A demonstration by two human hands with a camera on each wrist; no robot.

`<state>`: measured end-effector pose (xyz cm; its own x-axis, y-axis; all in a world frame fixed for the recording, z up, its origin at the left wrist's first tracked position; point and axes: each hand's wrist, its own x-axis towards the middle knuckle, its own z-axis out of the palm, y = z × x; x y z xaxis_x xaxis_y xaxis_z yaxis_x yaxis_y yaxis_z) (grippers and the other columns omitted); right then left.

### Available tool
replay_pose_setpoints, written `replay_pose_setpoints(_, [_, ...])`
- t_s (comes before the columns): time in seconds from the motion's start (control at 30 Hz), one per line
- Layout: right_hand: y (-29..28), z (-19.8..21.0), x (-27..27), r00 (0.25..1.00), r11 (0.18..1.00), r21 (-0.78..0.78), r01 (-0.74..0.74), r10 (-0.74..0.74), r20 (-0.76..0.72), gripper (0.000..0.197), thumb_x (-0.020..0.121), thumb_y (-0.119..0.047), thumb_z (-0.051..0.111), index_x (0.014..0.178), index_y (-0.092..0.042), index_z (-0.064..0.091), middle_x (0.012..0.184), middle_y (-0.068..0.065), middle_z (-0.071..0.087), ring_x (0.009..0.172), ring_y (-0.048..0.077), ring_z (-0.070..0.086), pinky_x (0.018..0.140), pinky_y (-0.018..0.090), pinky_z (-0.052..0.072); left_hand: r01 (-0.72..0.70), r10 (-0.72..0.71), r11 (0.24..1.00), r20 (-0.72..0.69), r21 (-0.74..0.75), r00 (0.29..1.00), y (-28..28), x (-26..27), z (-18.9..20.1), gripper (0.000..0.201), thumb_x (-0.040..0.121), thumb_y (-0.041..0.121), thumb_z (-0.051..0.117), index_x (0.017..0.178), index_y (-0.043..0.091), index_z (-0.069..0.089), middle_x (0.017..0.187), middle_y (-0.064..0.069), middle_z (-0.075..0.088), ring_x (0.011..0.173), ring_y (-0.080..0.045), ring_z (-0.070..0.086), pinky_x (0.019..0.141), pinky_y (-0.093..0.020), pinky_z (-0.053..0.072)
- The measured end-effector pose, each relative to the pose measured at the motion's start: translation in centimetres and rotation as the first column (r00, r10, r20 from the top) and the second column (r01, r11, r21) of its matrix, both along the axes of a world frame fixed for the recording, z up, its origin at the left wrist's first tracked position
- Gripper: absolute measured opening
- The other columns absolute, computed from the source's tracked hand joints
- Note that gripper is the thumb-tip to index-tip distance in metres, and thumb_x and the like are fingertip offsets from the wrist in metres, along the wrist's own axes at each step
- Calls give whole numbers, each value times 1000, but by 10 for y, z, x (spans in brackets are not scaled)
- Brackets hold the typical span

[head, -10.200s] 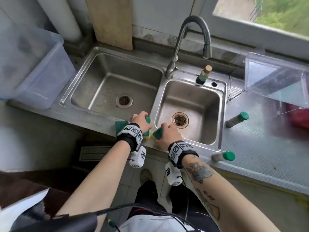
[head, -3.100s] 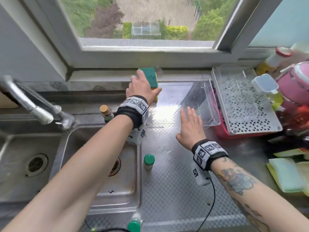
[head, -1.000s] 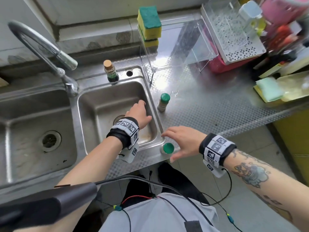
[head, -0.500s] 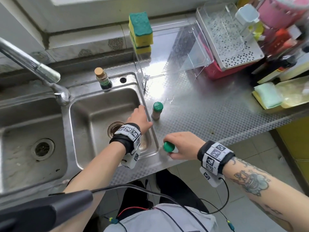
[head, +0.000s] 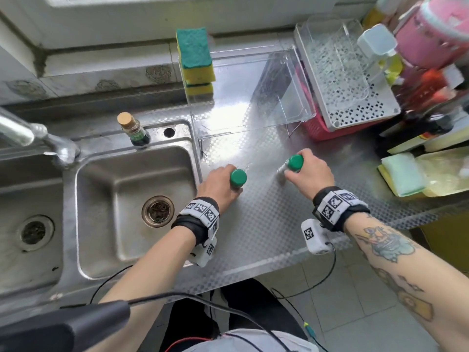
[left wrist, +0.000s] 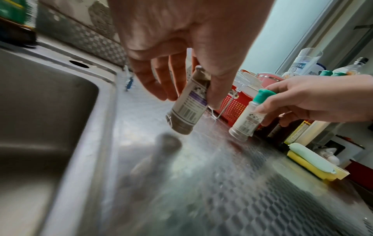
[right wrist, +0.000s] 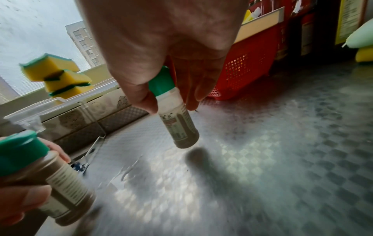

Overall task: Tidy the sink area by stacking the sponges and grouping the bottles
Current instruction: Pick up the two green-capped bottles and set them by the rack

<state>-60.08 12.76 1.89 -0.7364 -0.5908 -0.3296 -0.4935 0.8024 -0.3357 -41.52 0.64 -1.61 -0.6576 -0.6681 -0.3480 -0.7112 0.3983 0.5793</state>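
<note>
head view shows your left hand [head: 218, 184] wrapped around a green-capped bottle [head: 238, 177] just right of the sink [head: 132, 207], over the patterned metal surface [head: 266, 224]. in the left wrist view your fingers [left wrist: 177, 79] and thumb are curled round that bottle's upper part; it tilts, its base lifted clear of the surface, with its shadow below it. your right hand [head: 308, 171] pinches a second green-capped bottle [head: 294, 163] near its cap, a little to the right of the first; the two bottles are apart. from the right wrist view this one also hangs tilted just above the surface, thumb [right wrist: 141, 97] on one side and fingers on the other. a third bottle with a cork stopper [head: 133, 129] stands upright on the sink's back rim, beside the faucet [head: 33, 135], well apart from the other two. the sponges [head: 195, 62], green on yellow, sit stacked at the back left corner of a clear plastic shelf [head: 253, 92] by the window ledge; the right wrist view shows them turned at different angles in the stack. further right lie a red basket [head: 319, 128] under a perforated tray [head: 355, 97], and a pale green and yellow sponge [head: 403, 174] at the surface's far end.
</note>
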Motion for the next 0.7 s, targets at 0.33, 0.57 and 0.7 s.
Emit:
replay_pose_setpoints(0.33, [-25, -8, -54, 994, 993, -54, 109, -107, 27, 46, 76, -36, 71, 112, -16, 52, 113, 15, 66, 105, 37, 61, 86, 39, 47, 3, 1, 999, -99, 39, 995, 13, -137, 9, 32, 83, 30, 66, 108, 19, 50, 107, -7, 67, 97, -31, 64, 77, -35, 47])
replay_pose_setpoints(0.57, [-30, -16, -69, 987, 985, -73, 159, -160, -7, 45, 83, -28, 68, 120, -10, 49, 120, 17, 64, 109, 37, 60, 88, 41, 46, -45, 54, 996, -108, 82, 993, 7, -170, 3, 39, 83, 15, 63, 120, 20, 50, 110, -12, 68, 99, -33, 64, 77, -35, 47])
replay_pose_setpoints(0.7, [-34, -19, -70, 978, 976, -83, 201, -205, -44, 44, 83, -33, 67, 117, -11, 51, 116, 17, 66, 107, 37, 61, 85, 41, 47, -39, 51, 994, -123, 101, 991, 5, -177, -2, 37, 83, 12, 63, 119, 17, 53, 107, -14, 69, 99, -34, 64, 79, -37, 50])
